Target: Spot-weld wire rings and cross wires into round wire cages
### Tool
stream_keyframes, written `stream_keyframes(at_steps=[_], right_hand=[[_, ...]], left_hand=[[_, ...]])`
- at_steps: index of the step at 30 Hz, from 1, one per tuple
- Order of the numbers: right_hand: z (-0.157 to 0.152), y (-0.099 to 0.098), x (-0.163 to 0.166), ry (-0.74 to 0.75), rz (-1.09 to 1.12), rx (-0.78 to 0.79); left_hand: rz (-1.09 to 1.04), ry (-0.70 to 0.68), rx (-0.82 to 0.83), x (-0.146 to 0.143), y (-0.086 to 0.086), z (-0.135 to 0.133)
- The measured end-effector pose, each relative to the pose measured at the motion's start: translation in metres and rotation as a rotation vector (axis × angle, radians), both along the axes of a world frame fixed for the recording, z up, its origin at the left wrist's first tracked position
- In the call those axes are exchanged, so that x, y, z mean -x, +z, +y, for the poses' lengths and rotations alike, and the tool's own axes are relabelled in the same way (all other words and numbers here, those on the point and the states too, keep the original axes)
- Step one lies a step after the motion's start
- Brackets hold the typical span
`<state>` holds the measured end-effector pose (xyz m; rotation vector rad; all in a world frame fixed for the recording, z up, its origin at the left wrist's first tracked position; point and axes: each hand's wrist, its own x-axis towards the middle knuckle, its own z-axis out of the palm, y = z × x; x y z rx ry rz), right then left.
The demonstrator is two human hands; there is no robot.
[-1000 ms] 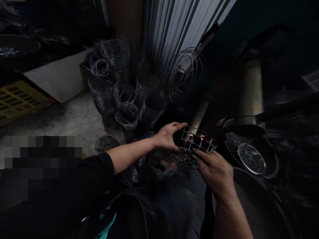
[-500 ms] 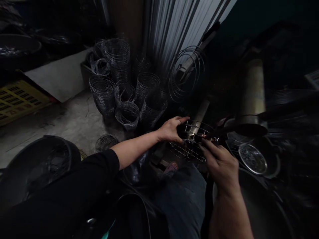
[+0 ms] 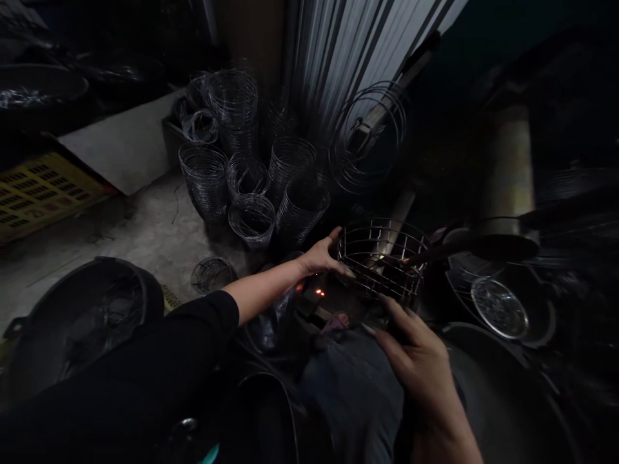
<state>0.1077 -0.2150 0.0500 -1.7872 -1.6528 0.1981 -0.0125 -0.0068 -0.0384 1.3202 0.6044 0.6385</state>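
A round wire basket, an open frame of rings and cross wires, is tilted in front of me. My left hand grips its left side, thumb near the lower front and fingers behind the rim. My right hand is just below the basket's front right edge, slightly blurred, with thumb and fingers apart and nothing visible between them. A dark rod with a coppery tip reaches in from the right to the basket's wires. Behind the wires slants a pale bar. Small orange sparks glow beneath my left hand.
Stacks of wire rings stand on the floor to the left, and loose wire hoops hang beyond. A large dark pan sits left. On the right are a metal bowl and a pale cylinder. A yellow crate lies far left.
The basket has turned and tipped so more of its inside shows. My right hand has come away from its wires, down and toward me. Orange sparks have appeared below.
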Motion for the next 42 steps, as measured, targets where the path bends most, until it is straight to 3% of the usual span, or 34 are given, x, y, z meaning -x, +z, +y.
stream_keyframes(at_steps=[3, 7, 11, 14, 17, 19, 27, 42], right_hand=[[-0.002, 0.019, 0.022, 0.134, -0.234, -0.075], [-0.001, 0.041, 0.044, 0.258, -0.120, -0.057], [0.009, 0.036, 0.042, 0.201, 0.078, 0.165], [0.012, 0.024, 0.035, 0.115, -0.114, 0.205], [0.006, 0.016, 0.031, 0.089, -0.492, 0.171], [0.001, 0.012, 0.029, 0.093, -0.595, 0.114], [0.003, 0.007, 0.012, 0.059, -0.461, -0.200], [0.031, 0.009, -0.016, 0.025, -0.445, -0.177]], left_hand=[[-0.052, 0.031, 0.059, 0.013, -0.005, -0.010], [0.027, 0.042, -0.264, 0.044, 0.022, -0.028], [0.188, -0.013, -0.537, 0.064, 0.051, -0.052], [0.230, -0.010, -0.611, 0.063, 0.058, -0.063], [0.239, 0.000, -0.616, 0.056, 0.058, -0.064], [0.222, 0.006, -0.603, 0.050, 0.056, -0.063], [0.180, 0.052, -0.595, 0.027, 0.058, -0.056], [0.206, 0.098, -0.516, 0.000, 0.057, -0.036]])
